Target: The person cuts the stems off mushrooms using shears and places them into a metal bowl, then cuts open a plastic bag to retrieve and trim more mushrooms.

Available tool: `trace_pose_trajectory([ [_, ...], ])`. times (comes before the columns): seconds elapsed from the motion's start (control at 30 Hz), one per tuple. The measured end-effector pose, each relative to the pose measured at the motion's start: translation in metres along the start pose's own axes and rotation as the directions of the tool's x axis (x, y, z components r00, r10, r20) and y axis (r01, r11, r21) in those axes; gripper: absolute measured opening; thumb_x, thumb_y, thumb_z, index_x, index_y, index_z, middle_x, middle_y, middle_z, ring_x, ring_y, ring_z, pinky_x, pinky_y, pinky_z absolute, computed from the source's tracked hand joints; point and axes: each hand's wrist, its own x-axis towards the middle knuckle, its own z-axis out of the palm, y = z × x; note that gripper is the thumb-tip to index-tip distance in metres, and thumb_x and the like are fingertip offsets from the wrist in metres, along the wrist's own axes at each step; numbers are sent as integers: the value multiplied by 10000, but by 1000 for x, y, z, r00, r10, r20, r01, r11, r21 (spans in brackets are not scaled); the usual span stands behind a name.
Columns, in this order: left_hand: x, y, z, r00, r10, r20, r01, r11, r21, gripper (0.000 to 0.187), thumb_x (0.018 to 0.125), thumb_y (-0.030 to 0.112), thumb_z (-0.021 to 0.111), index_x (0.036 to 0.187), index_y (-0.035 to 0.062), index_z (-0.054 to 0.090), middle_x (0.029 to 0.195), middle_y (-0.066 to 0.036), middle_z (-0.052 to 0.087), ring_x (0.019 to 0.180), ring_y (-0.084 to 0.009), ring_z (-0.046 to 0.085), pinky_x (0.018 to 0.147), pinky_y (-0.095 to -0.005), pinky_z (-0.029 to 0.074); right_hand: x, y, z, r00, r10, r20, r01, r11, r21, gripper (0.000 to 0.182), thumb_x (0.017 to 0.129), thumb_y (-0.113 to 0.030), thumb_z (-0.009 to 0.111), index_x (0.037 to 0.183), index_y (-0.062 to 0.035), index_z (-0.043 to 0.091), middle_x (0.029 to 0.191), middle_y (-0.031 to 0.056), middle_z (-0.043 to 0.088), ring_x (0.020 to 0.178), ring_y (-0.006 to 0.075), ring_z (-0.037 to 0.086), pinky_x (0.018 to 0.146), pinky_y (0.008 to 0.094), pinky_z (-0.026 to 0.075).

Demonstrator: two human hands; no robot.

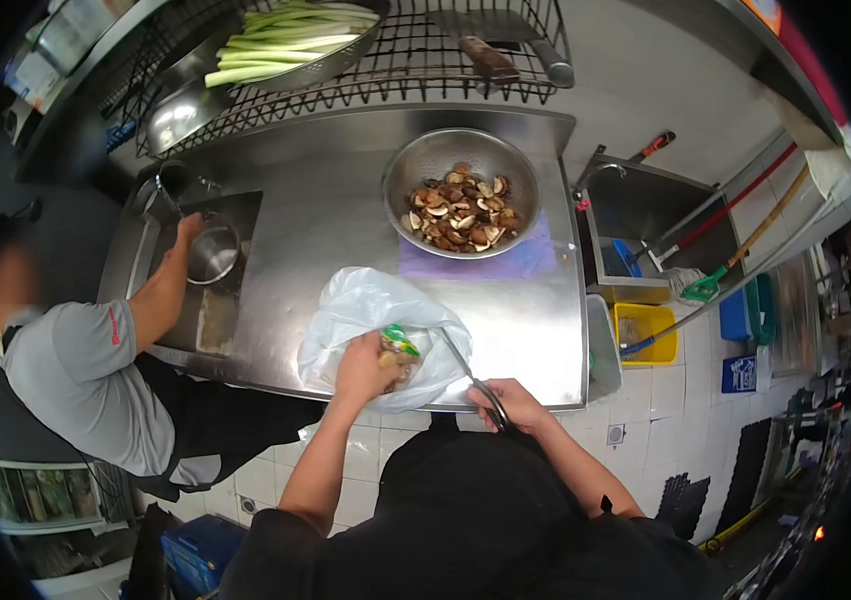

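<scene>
My left hand (361, 368) is closed on a small clear packet (401, 345) with a green and yellow label and brownish lumps inside. This packet sits at the mouth of a crumpled white plastic bag (365, 300) on the steel counter. In my right hand (513, 404) are scissors (490, 400) with black handles, held at the counter's front edge. Their metal blades point up and left, against the bag's right side. Beyond the bag, a perforated steel bowl (393, 190) holds cut brown mushrooms (460, 210) and rests on a purple cloth (535, 262).
At the left, a co-worker (85, 350) in a grey shirt holds a metal pot (213, 250) in a sink. Spring onions (290, 42) and a cleaver (545, 60) lie on the wire rack (415, 85) above. Another sink (660, 220) and a yellow tub (660, 318) stand right.
</scene>
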Motion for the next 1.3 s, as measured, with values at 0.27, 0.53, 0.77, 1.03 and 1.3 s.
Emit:
trace_pose_trajectory([
  [0.27, -22, 47, -84, 989, 68, -132, -146, 613, -777, 347, 794, 216, 830, 914, 11, 577, 867, -29, 659, 809, -91, 616, 723, -280, 522, -15, 16, -41, 992, -37, -119, -5, 945, -328, 572, 841, -448, 788, 1059, 63, 651, 622, 17, 566, 465, 94, 534, 409, 245, 418],
  [0.53, 59, 101, 100, 994, 57, 95, -3, 871, -491, 575, 806, 429, 794, 1105, -39, 645, 983, -179, 694, 905, -306, 685, 815, -399, 536, -103, 34, -131, 967, -40, -252, 7, 991, -133, 456, 842, -365, 807, 1066, 2, 656, 654, 20, 591, 499, 96, 563, 434, 245, 455],
  [0.77, 37, 134, 117, 949, 64, -310, -79, 996, -34, 560, 823, 438, 742, 1113, -26, 625, 979, -249, 617, 945, -420, 601, 801, -493, 491, -144, 50, -142, 952, -230, -200, 240, 971, 23, 474, 859, -339, 794, 1159, -23, 609, 720, -21, 575, 559, 69, 561, 473, 228, 468],
  [1.03, 6, 153, 139, 932, 183, -312, -202, 979, -31, 580, 745, 237, 821, 1220, 19, 571, 1194, -217, 444, 1088, -401, 507, 926, -455, 471, -121, 55, -117, 983, -146, -108, 146, 989, -14, 492, 857, -316, 796, 1190, 0, 621, 668, -27, 581, 501, 53, 554, 417, 205, 410],
  [1.3, 6, 162, 148, 940, 207, -272, -267, 942, -204, 664, 686, 195, 839, 1277, 69, 562, 1283, -260, 394, 1132, -440, 519, 941, -461, 489, -93, 41, -113, 999, 19, 37, -25, 987, 161, 537, 864, -505, 738, 987, 5, 626, 657, 32, 587, 462, 104, 595, 351, 228, 463],
])
